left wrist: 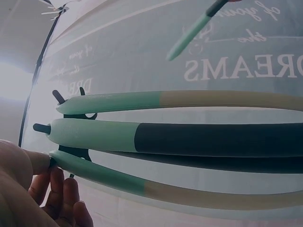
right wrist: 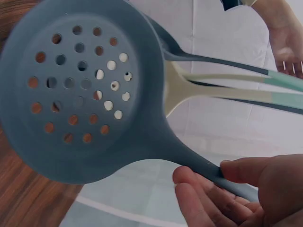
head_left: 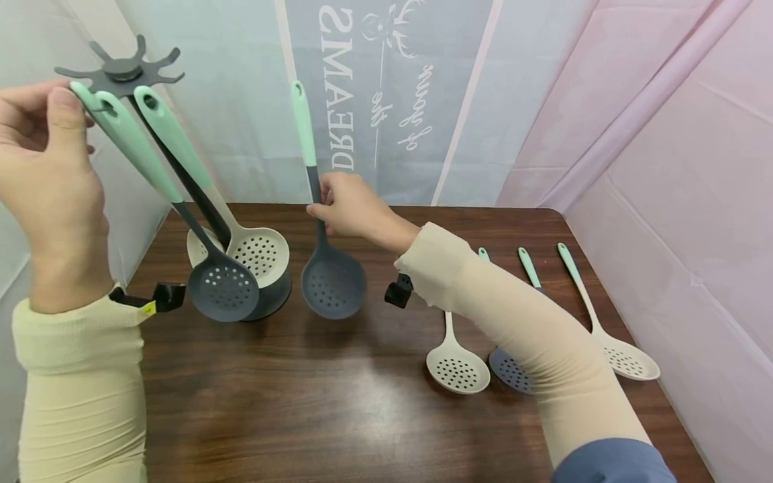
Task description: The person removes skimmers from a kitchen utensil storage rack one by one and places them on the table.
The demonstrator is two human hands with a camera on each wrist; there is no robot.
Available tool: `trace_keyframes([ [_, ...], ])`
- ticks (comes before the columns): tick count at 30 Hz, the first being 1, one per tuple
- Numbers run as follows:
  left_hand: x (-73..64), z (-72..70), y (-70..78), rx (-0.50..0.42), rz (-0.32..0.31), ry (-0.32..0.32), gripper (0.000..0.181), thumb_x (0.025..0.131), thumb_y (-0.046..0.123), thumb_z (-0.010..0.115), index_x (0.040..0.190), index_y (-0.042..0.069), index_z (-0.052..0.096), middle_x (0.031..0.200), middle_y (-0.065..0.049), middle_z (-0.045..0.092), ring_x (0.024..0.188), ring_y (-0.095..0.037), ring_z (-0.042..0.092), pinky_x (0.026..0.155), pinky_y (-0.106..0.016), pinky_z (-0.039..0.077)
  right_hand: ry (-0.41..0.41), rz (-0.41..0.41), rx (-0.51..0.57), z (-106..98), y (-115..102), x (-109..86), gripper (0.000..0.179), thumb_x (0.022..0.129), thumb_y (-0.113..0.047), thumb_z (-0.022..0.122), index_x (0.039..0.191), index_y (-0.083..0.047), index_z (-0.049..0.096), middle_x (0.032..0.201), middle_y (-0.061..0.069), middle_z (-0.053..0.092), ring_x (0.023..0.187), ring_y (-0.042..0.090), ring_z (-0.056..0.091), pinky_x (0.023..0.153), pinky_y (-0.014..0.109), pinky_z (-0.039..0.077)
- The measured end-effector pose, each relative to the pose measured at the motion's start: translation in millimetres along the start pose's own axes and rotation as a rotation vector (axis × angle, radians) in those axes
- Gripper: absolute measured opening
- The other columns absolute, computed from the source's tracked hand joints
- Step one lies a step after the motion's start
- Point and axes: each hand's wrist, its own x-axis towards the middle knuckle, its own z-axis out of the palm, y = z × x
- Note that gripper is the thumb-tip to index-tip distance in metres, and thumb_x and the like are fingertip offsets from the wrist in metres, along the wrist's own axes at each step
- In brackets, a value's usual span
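My right hand [head_left: 357, 206] grips the dark shaft of a grey skimmer [head_left: 333, 285] with a mint handle, upright just above the table; its perforated bowl fills much of the right wrist view. At the upper left, my left hand [head_left: 51, 144] pinches the mint handle tip of a white skimmer [left wrist: 189, 195] at a grey rack's hooked top [head_left: 123, 69]. On that rack hang a grey skimmer [head_left: 223, 290] in front and another white skimmer [head_left: 261, 253] beside it. The bowl of the pinched skimmer is mostly hidden behind the grey one.
The rack's round grey base [head_left: 274, 302] stands on the brown wooden table [head_left: 338, 416]. At the right lie a white skimmer [head_left: 457, 367], a grey skimmer [head_left: 510, 369] and another white skimmer [head_left: 628, 359], partly covered by my right sleeve. Curtains [head_left: 531, 100] surround the table.
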Motion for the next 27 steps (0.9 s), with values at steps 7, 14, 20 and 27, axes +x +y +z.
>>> trace_keyframes([
  [7, 0.1, 0.2, -1.0, -0.033, -0.002, -0.004, 0.004, 0.094, 0.005, 0.072, 0.095, 0.001, 0.072, 0.089, -0.009, 0.065, 0.083, -0.014, 0.058, 0.071, -0.017, 0.042, -0.073, 0.138, -0.027, -1.5, 18.3, -7.3, 0.023, 0.1, -0.02, 0.068, 0.09, -0.002, 0.057, 0.077, 0.012, 0.072, 0.062, 0.019, 0.071, 0.058, 0.028, 0.057],
  [14, 1.6, -1.1, -1.2, 0.116, 0.005, -0.012, 0.006, 0.098, 0.008, 0.067, 0.099, 0.008, 0.072, 0.094, -0.005, 0.065, 0.088, -0.011, 0.058, 0.075, -0.017, 0.042, -0.174, 0.219, 0.04, 3.2, 45.6, -13.1, 0.021, 0.1, -0.017, 0.067, 0.094, 0.002, 0.06, 0.075, 0.015, 0.072, 0.069, 0.027, 0.074, 0.059, 0.03, 0.06],
  [20, 0.2, -1.1, 1.0, 0.155, 0.013, -0.028, 0.008, 0.099, 0.008, 0.065, 0.102, 0.007, 0.072, 0.096, -0.003, 0.065, 0.088, -0.01, 0.058, 0.075, -0.016, 0.043, -0.231, 0.269, 0.075, 9.9, 72.0, -19.0, 0.02, 0.1, -0.013, 0.066, 0.098, 0.005, 0.06, 0.074, 0.016, 0.072, 0.07, 0.03, 0.075, 0.06, 0.032, 0.061],
  [27, -1.4, 0.0, 2.8, 0.136, 0.009, -0.02, 0.007, 0.098, 0.008, 0.066, 0.1, 0.009, 0.073, 0.094, -0.004, 0.065, 0.087, -0.01, 0.058, 0.074, -0.017, 0.043, -0.282, 0.317, 0.112, 20.4, 98.6, -30.4, 0.021, 0.1, -0.015, 0.065, 0.1, 0.006, 0.059, 0.074, 0.015, 0.072, 0.07, 0.029, 0.074, 0.068, 0.038, 0.062],
])
